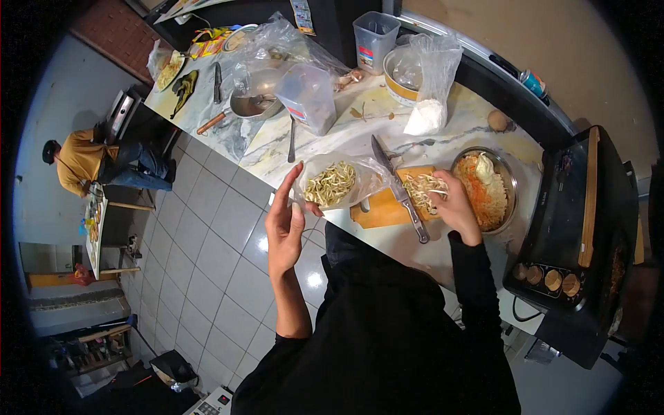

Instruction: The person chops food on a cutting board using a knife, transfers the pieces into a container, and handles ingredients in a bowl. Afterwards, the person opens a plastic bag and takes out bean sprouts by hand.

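Note:
My left hand (283, 232) supports the near left side of a clear plastic bag (370, 178) at the counter's front edge, some of its fingers hidden beneath. Inside lies a heap of bean sprouts (330, 183). At the wooden cutting board (380, 210), my right hand (458, 209) has its fingers closed on pale bean sprouts (420, 188). A kitchen knife (401, 194) lies across the board, blade pointing away from me. Right of my right hand stands a metal bowl (512, 181) holding shredded orange and pale food with a creamy yellow dollop on top.
A black toaster oven (564, 207) stands at the right. Behind are a plastic bag of white powder (427, 116), a clear tub (308, 100), a saucepan (254, 106), a spoon (292, 142) and an egg (497, 120). Another person (97, 162) stands at a far table.

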{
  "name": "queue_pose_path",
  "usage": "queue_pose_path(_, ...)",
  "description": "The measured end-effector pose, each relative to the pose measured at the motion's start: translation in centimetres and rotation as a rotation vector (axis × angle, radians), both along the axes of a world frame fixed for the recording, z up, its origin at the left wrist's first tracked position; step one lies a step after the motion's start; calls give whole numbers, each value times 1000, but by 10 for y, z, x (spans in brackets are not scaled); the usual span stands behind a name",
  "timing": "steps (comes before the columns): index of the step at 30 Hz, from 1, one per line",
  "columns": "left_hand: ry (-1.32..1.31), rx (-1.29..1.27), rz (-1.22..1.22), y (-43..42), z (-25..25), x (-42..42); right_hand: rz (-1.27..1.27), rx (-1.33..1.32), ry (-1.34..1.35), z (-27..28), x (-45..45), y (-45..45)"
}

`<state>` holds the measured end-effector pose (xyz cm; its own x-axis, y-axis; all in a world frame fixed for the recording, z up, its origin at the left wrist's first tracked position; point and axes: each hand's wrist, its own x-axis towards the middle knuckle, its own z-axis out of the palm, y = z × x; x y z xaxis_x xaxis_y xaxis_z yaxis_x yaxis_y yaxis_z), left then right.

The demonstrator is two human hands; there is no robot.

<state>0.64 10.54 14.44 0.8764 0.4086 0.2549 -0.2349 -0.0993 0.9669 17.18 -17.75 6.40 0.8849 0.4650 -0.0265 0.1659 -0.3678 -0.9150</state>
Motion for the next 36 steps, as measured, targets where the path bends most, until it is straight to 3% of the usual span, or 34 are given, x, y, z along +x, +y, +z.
queue_pose_path(2,-2,12,-4,3,-1,-1,-13,-246,-351,2,-8,11)
queue_pose_path(6,4,-4,22,5,-1,-2,-35,-376,-380,-5,-15,23)
queue_pose_path(14,8,-23,52,4,0,-3,-13,-365,-394,44,-6,16)
queue_pose_path(24,-8,-35,11,0,-2,-3,18,-36,-314,118,-13,35)
queue_pose_path(26,-9,-70,-33,-2,-2,-3,199,92,-331,124,-25,58)
queue_pose_path(29,-16,-163,-116,-4,-5,-6,416,125,-287,110,-37,103)
queue_pose_path(31,1,-165,-144,-4,-3,-8,693,-41,-368,86,-33,135)
queue_pose_path(35,11,-167,-145,-4,-3,-16,802,59,-711,-41,-13,181)
queue_pose_path(36,9,-166,-127,-4,-2,-18,697,-164,-736,-56,-16,186)
